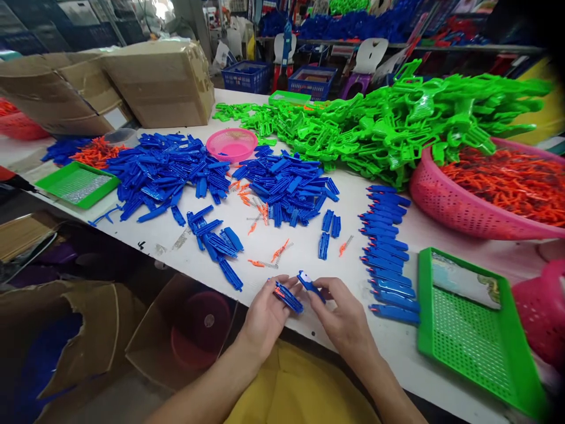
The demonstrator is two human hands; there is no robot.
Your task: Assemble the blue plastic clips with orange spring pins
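My left hand (265, 315) holds a blue plastic half-shell (289, 297) with its ribbed inside up and an orange piece lying in it. Between the fingers of my right hand (342, 306) is a second blue half-shell (310, 285), smooth side up, slightly apart from the first. Just beyond my hands lie orange pieces with thin metal springs (279, 251). A few loose blue half-shells (324, 244) rest past my right hand. To the right, a column of closed blue pieces with orange tips (388, 253) lies in a row.
Heaps of blue half-shells (168, 171) and bright green toy gun parts (353, 123) cover the table's far side. A pink basket of orange parts (468, 218) and a green tray (426, 318) stand right. Cardboard boxes (159, 88) are at back left; another pink basket (232, 154) sits mid-table.
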